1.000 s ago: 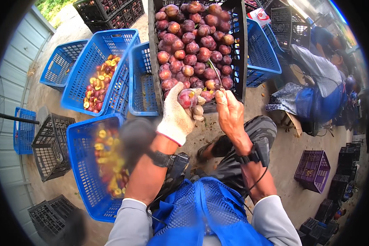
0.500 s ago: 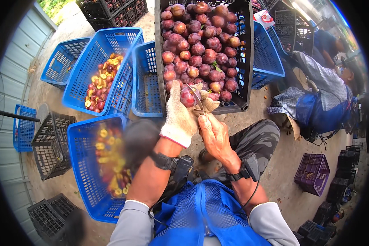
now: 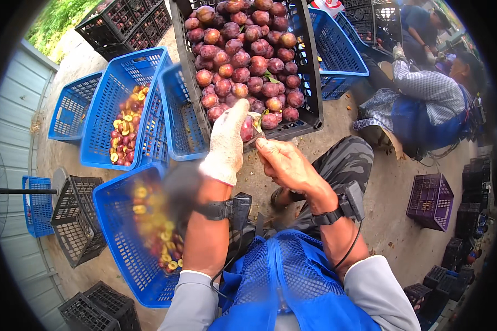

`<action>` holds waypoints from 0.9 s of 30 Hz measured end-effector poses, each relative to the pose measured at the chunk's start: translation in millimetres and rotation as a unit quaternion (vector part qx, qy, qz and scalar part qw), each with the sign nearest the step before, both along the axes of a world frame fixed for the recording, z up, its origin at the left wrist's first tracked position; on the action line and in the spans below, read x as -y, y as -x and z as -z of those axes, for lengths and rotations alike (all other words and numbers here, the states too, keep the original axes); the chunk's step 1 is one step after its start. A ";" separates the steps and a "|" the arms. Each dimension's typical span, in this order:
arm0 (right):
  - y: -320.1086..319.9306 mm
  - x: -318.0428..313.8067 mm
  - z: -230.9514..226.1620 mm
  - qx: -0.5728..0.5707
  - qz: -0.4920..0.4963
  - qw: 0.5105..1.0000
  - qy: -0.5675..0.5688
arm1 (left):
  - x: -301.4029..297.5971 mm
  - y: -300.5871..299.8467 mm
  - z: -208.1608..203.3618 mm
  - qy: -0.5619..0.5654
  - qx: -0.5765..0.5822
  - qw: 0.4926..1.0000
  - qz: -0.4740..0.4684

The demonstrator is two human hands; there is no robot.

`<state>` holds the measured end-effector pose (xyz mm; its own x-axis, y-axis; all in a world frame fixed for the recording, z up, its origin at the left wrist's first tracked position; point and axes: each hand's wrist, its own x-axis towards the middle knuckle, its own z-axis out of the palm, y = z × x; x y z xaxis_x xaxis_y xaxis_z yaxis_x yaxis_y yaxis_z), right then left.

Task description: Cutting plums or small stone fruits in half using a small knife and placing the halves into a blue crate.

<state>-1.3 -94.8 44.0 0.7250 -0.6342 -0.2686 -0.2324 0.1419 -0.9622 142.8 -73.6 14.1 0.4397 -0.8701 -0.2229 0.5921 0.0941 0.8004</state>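
Note:
My left hand (image 3: 226, 144), in a white knit glove, grips a dark red plum (image 3: 247, 129). My bare right hand (image 3: 290, 165) is closed on a small knife (image 3: 253, 139), its handle mostly hidden by the fingers and its blade against the plum. A bit of pale yellow-green shows beside the blade; I cannot tell whether that is cut flesh. Both hands are at the near edge of a black crate (image 3: 313, 83) heaped with whole plums (image 3: 241, 59). Some green leaves (image 3: 271, 76) lie among them.
At my left, a blue basket (image 3: 116, 234) and another blue basket (image 3: 96, 132) hold halved plums with yellow flesh. A narrower blue basket (image 3: 174, 110) stands beside the black crate. A co-worker (image 3: 431, 94) sits at the right, near a purple crate (image 3: 429, 201).
The whole view has shifted, with the plum crate now further left and higher. The plum has turned in my left glove, and my right hand has drawn slightly away from it with the knife.

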 end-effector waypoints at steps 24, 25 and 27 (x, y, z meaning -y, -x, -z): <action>37.3 11.2 11.1 0.010 -0.046 0.989 -0.142 | -32.1 11.6 -7.2 0.082 0.057 0.991 0.087; 26.3 -3.5 13.3 0.034 -0.006 0.987 -0.159 | -29.2 12.3 -4.0 0.095 0.013 0.993 0.072; 18.9 -16.8 17.3 0.065 0.016 0.986 -0.152 | -33.8 9.4 -5.8 0.113 -0.039 0.989 0.082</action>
